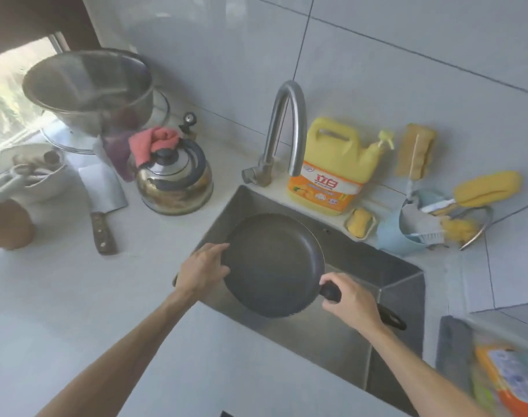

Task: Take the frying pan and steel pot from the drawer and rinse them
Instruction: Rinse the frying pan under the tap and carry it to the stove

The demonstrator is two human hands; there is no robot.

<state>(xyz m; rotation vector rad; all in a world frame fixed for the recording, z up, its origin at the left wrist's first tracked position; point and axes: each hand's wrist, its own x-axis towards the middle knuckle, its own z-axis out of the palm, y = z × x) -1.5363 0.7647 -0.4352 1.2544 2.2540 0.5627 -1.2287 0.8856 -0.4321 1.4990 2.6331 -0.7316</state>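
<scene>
The right hand (351, 299) covers the middle of the frying pan (273, 264) handle. The orange packet (509, 377) is cut off at the right edge. The steel pot (89, 88) is motion-blurred.

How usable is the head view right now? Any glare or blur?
Head view: the window at upper left is blown out; the steel pot beside it is motion-smeared; wide-angle bend curves tile lines; the frying pan and both hands, left and right, read clearly.
</scene>
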